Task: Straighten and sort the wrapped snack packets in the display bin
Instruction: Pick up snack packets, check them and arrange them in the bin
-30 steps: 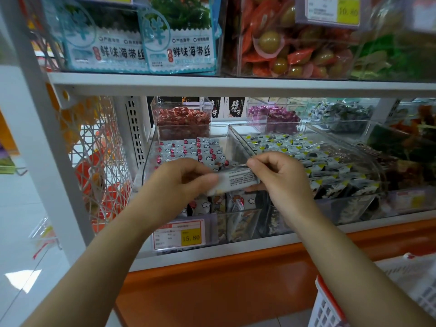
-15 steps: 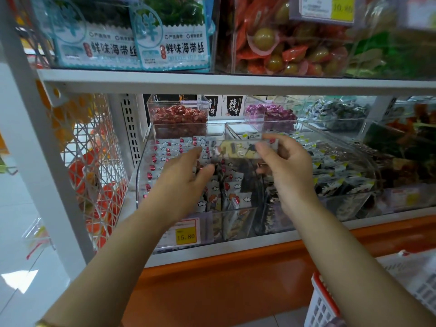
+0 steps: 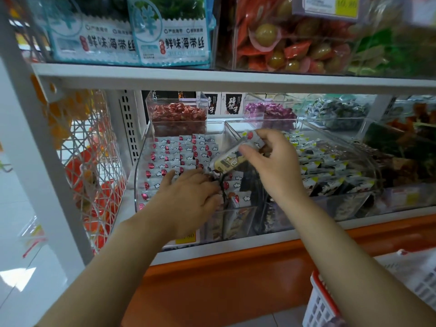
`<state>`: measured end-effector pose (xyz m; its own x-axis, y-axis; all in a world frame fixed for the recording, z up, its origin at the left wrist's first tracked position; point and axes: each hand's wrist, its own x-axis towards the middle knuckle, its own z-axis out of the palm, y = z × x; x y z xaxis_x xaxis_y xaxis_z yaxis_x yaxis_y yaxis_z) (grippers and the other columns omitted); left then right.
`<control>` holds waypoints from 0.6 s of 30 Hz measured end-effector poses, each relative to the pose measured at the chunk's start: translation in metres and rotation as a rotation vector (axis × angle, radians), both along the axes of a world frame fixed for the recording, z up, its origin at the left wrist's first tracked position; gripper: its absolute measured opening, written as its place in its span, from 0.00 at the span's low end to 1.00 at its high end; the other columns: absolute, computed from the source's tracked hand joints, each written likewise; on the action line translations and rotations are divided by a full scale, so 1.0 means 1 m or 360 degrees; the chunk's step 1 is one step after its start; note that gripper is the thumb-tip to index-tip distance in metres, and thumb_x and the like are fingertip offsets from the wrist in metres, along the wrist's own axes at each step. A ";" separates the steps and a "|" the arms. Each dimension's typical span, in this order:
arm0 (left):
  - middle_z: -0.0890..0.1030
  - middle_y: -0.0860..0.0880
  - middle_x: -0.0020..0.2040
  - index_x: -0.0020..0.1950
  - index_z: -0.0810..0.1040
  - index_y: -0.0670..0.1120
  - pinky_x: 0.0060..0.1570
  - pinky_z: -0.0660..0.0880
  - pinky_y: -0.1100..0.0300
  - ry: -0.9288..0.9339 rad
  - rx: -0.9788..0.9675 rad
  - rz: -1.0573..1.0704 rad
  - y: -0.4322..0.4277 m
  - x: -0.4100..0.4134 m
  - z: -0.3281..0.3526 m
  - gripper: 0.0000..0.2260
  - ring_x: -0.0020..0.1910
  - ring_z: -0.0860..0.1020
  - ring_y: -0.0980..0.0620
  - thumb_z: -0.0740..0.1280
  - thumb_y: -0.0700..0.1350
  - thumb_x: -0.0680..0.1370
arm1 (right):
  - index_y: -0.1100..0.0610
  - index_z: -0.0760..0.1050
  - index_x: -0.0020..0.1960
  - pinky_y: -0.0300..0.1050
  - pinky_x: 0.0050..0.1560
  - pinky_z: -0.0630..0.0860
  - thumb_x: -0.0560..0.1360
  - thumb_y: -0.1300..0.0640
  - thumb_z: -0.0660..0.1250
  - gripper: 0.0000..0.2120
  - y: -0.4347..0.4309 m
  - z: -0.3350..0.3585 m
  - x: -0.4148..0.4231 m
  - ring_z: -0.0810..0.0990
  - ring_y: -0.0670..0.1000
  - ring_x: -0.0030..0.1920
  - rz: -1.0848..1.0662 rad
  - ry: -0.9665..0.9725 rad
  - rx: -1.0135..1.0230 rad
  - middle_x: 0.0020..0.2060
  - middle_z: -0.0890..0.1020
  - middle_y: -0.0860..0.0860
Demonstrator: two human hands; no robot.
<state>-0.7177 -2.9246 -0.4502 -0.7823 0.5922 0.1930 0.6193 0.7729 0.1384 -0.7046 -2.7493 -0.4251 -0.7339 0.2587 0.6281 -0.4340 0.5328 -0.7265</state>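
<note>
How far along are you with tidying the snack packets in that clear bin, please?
Done: the white packets at the back left of the bin lie in neat rows. In hand: the right hand pinches one tilted packet above the bin, while the left hand rests on the rows. Left: the jumbled packets at the front right need sorting.

Up top, two teal packets (image 3: 174,36) both read 鲜味海带丝, each under a big 鲜. To their right, the yellow price tag (image 3: 343,5) shows 10.80, though it is blurred. Lower down and further back, the black-and-white boxes (image 3: 232,103) carry 碎银子. The lower price tag (image 3: 186,237) shows only 80. The print on the tilted snack packet (image 3: 230,161) is too small to read.
</note>
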 end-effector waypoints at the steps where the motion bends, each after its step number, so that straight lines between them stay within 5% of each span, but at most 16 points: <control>1: 0.68 0.57 0.67 0.68 0.69 0.58 0.72 0.47 0.43 -0.0006 0.0005 -0.0030 -0.002 0.002 0.002 0.19 0.71 0.57 0.55 0.48 0.56 0.80 | 0.52 0.74 0.49 0.25 0.38 0.68 0.73 0.59 0.70 0.07 -0.001 0.002 -0.002 0.74 0.37 0.39 0.0017 -0.0022 0.0102 0.40 0.76 0.41; 5: 0.68 0.56 0.63 0.67 0.70 0.59 0.69 0.55 0.47 -0.0020 0.0018 -0.0080 -0.011 0.005 0.004 0.18 0.66 0.63 0.54 0.51 0.56 0.80 | 0.57 0.76 0.59 0.22 0.38 0.65 0.73 0.55 0.71 0.17 -0.005 0.005 -0.014 0.75 0.43 0.43 0.0035 -0.0171 0.0498 0.48 0.78 0.47; 12: 0.73 0.56 0.60 0.65 0.74 0.57 0.65 0.62 0.51 -0.0037 0.0212 -0.0166 -0.023 0.007 0.012 0.19 0.62 0.66 0.54 0.53 0.57 0.78 | 0.58 0.76 0.60 0.44 0.53 0.70 0.71 0.54 0.72 0.19 -0.025 0.007 -0.033 0.76 0.54 0.57 0.0150 -0.0482 0.1246 0.57 0.79 0.54; 18: 0.76 0.49 0.57 0.60 0.78 0.49 0.59 0.64 0.59 0.0038 0.0335 0.0032 -0.034 0.002 0.020 0.13 0.58 0.69 0.51 0.61 0.48 0.78 | 0.53 0.79 0.55 0.48 0.52 0.68 0.78 0.58 0.59 0.12 -0.034 0.005 -0.033 0.76 0.54 0.52 0.0306 -0.0756 0.1730 0.45 0.80 0.51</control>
<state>-0.7161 -2.9581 -0.4303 -0.7873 0.5212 0.3293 0.6090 0.7407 0.2836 -0.7371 -2.7835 -0.4196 -0.9198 -0.3777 0.1061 -0.3840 0.9222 -0.0464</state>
